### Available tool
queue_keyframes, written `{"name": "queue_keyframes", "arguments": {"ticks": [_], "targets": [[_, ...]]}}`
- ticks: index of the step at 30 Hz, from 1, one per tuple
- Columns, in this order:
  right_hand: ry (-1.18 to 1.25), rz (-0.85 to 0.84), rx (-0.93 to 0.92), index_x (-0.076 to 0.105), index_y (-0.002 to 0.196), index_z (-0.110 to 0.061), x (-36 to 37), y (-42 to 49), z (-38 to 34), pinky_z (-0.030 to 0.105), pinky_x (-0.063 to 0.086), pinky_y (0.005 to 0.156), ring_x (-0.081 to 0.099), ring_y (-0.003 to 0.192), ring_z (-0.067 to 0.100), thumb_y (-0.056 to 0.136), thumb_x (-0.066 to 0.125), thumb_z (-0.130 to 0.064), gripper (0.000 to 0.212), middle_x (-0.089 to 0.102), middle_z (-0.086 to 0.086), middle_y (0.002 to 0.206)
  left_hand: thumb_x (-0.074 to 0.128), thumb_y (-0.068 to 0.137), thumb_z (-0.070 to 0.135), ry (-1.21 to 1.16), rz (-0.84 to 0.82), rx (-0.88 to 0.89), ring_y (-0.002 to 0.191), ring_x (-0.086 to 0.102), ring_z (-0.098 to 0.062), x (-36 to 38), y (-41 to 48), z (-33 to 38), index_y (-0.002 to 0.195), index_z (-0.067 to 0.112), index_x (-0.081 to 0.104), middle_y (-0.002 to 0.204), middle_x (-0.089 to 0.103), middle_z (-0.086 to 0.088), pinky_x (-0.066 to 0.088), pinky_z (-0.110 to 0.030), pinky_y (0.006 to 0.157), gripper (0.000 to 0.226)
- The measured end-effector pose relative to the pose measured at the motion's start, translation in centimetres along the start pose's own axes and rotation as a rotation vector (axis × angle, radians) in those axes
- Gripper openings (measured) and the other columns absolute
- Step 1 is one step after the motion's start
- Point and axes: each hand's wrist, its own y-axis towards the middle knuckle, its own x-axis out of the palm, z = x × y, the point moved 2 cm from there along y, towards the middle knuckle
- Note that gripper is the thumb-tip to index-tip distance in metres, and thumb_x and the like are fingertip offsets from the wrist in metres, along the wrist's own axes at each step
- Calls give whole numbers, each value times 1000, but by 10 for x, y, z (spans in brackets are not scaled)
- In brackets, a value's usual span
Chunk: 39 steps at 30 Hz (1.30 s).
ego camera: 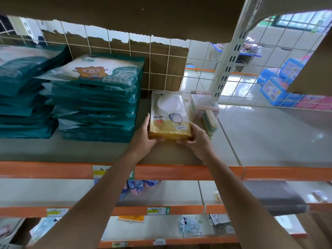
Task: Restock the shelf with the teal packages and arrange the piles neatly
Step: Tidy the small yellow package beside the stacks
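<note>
Holding near end of yellow packet stack [169, 115] between left hand [143, 135] and right hand [195, 141], mid-shelf [269, 137], near front edge. Noting teal piles [97, 97] at left end, toward back edge. Judging step as tidying; next needs a straight push back, clear of teal piles.

teal packages [93, 105]: were teal, top one partly white
pack [169, 119] I held: was yellow and white
shelf edge [45, 169]: was orange

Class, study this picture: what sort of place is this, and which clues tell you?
Probably a shop or stockroom: orange-edged shelves carry labels, and stacked identical teal packages sit beside the yellow pack the left hand and right hand hold.
</note>
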Motion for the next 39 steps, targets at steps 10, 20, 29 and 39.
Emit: {"name": "queue_keyframes", "arguments": {"ticks": [10, 20, 29, 39], "targets": [[40, -28, 9, 37, 139, -9, -1, -4, -8, 17, 45, 96, 52, 113, 6, 73, 79, -16, 78, 55, -13, 118, 66, 83, 28, -50, -40, 27, 140, 23, -15, -2, -1, 6, 149, 17, 11, 154, 23, -2, 20, -18, 104, 87], [-88, -5, -35, 33, 143, -10, -10, -11, -16, 37, 41, 105, 45, 127, 15, 79, 72, -31, 78, 48, -2, 136, 62, 86, 39, -152, 53, 65, 140, 15, -9, -6, -5, 12, 149, 27, 13, 155, 15, 6, 17, -25, 108, 81], [-502, 59, -199, 48, 134, -10, -74, -7, -45, 44, 38, 104, 47, 125, 29, 87, 65, -21, 51, 51, 11, 136, 53, 92, 38, 505, -55, 272, 142, 19, -23, 7, 16, 58, 145, 17, 28, 155, 21, -5, 17, -37, 114, 63], [-805, -62, -50, 32, 144, -14, -123, 2, -30, 39, 18, 114, 21, 142, 27, 90, 60, -27, 63, 31, 9, 151, 47, 95, 35, 592, -135, 318, 135, 31, -21, 44, 29, 113, 140, 13, 38, 148, 35, -4, 27, -33, 108, 50]]}}
